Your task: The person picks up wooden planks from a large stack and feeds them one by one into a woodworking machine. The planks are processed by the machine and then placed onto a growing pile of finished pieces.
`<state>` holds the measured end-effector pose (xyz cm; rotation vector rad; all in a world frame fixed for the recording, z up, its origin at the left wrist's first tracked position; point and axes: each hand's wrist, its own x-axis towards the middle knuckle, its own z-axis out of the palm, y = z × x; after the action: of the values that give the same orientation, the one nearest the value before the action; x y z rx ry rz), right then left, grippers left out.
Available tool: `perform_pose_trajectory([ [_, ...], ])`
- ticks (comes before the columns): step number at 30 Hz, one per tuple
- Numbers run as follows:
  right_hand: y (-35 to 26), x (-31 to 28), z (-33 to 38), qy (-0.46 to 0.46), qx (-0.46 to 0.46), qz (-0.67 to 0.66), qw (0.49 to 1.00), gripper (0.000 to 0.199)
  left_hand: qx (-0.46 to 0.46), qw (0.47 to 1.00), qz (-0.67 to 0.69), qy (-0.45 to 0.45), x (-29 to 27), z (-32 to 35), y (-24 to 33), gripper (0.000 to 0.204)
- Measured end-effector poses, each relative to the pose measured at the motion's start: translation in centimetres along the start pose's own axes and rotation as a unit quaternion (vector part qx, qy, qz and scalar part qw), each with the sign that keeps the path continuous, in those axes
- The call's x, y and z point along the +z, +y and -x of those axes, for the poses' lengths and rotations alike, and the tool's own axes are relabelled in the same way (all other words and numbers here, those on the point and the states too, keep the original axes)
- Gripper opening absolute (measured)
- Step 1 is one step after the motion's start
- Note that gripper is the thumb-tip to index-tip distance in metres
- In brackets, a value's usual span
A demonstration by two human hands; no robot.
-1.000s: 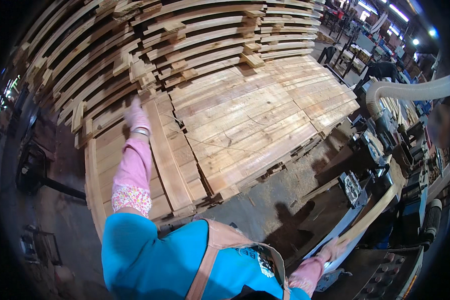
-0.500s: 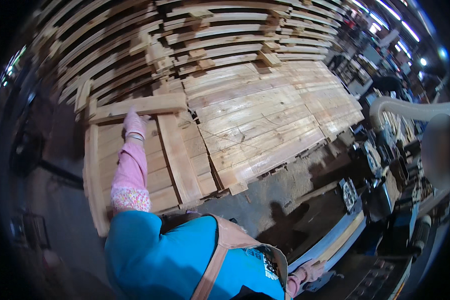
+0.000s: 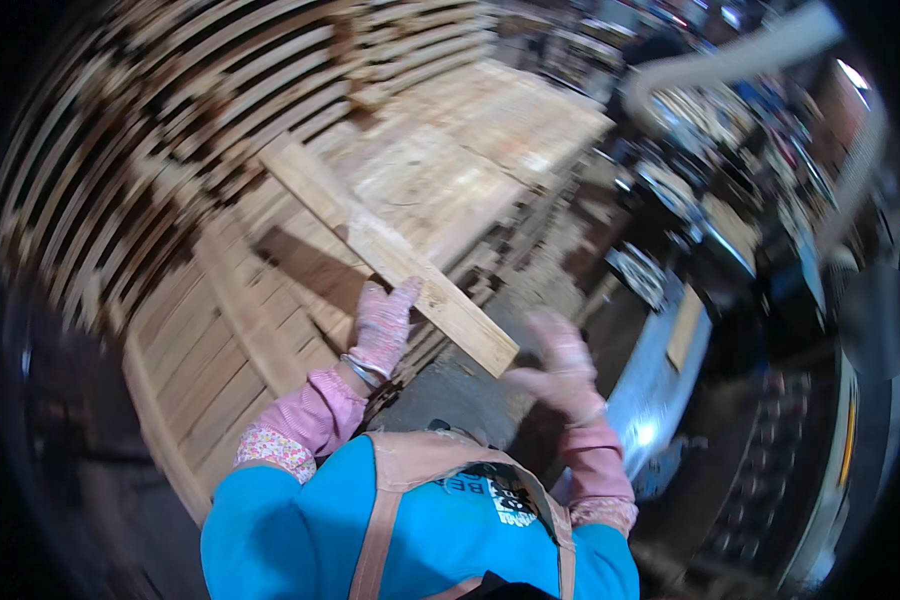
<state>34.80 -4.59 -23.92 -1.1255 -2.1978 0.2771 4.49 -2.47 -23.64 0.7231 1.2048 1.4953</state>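
Note:
A long, flat wooden board (image 3: 400, 260) is held aslant above the stacked planks, running from the far left down toward me. My left hand (image 3: 383, 325), in a pinkish knitted glove, grips its near-left edge, with part of the fingers hidden at the wood. Beside the board's near end is my right hand (image 3: 560, 370), gloved too and smeared by motion. Its thumb stands apart from the fingers, and nothing shows in it. Below the board lies a layer of planks (image 3: 185, 350) with a crosswise batten (image 3: 245, 310) on top.
Tall stacks of spaced boards (image 3: 260, 60) rise at the back left. Flat planks (image 3: 470, 130) stretch to the far right. On my right stands a machine with a shiny metal bed (image 3: 660, 370) bearing a wooden strip (image 3: 685, 325). A pale flexible hose (image 3: 740, 60) arches behind it.
My left hand has lifted the board off the plank stack and swung it right, toward me. My right hand has left the machine bed and come up beside the board's end. The view has turned right.

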Motion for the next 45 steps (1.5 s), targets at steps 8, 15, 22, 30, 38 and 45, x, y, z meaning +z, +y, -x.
perform_pose_trajectory([
  [8, -2.6, 4.9, 18.9, 0.231, 0.388, 0.098, 0.887, 0.086, -0.099, 0.876, -0.1, -0.462, 11.4, 3.4, -2.6, 0.069],
  [15, -4.4, 4.8, 29.1, 0.198, 0.591, 0.339, 0.705, 0.073, -0.108, 0.897, -0.19, -0.385, 8.3, 1.3, -3.9, 0.055],
  [22, 14.1, 0.1, 18.9, 0.242, 0.587, 0.382, 0.671, 0.071, -0.004, 0.937, -0.203, -0.283, 5.3, -0.1, 0.2, 0.053],
  [30, 22.8, -3.3, 13.1, 0.14, 0.616, 0.326, 0.703, 0.075, 0.328, 0.65, -0.685, 0.019, -10.0, -7.7, 7.4, 0.058],
  [38, 1.7, 2.7, 25.1, 0.116, 0.635, 0.326, 0.691, 0.072, 0.01, 0.623, -0.723, 0.299, -29.7, -6.5, 9.3, 0.07],
  [45, 1.6, 1.5, 25.6, 0.153, 0.575, 0.359, 0.719, 0.059, -0.046, 0.656, -0.723, 0.213, -31.2, -9.3, 9.0, 0.079],
])
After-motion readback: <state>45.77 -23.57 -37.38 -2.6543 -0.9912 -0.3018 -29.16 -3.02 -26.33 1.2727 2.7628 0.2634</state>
